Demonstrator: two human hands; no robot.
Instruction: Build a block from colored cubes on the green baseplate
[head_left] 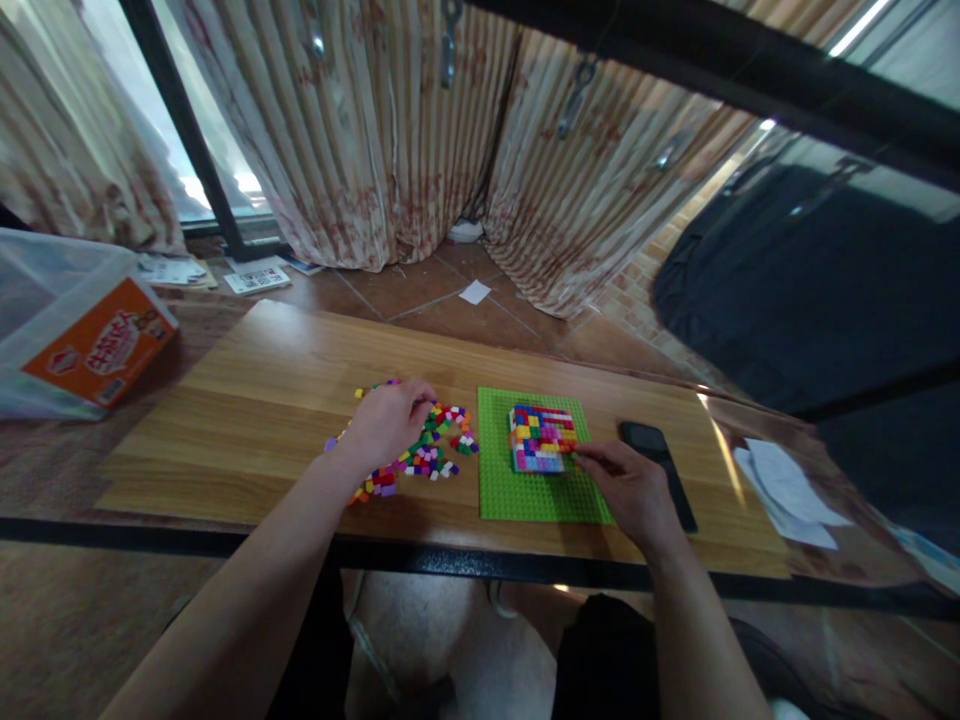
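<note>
My left hand is over a loose pile of small multicoloured toy bricks, its thumb and fingers drawn together; anything between them is hidden. On a green studded baseplate sits a low, roughly square block of toy bricks in many colours. My right hand reaches in from the right, over the edge of the baseplate. Its thumb and forefinger are pinched at the block's right side, on a small orange-red toy brick.
A black phone lies right of the baseplate on the wooden table. Papers are at the far right. A clear plastic bin with an orange label stands at the left. Curtains hang behind, and a dark bar crosses above.
</note>
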